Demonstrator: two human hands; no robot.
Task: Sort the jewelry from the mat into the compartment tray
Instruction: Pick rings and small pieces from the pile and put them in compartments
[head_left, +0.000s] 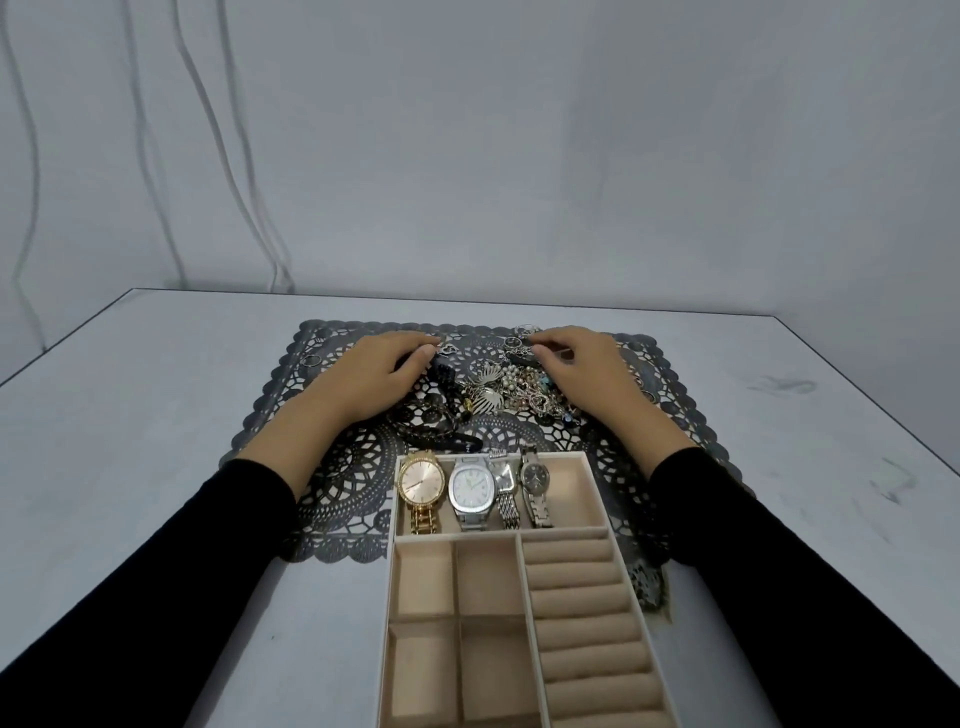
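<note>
A dark lace mat (337, 493) lies on the grey table. At its far middle sits a tangled jewelry pile (511, 389) of pearls, chains and a silver leaf brooch. My left hand (374, 376) reaches to the pile's left edge, where its thumb and forefinger pinch a small silver piece (447, 349). My right hand (584, 374) is at the pile's far right, fingertips pinching a dark piece (519, 357). The beige compartment tray (394, 540) stands near me. Its far section holds a gold watch (422, 480), a silver watch (470, 488) and two slim watches (519, 480).
The tray's square compartments (457, 613) and ring rolls (582, 597) hold nothing. A black bead bracelet (448, 382) and a black band (452, 442) lie between the pile and the tray. A loose ring (310, 361) sits at the mat's left edge. A wall stands close behind the table.
</note>
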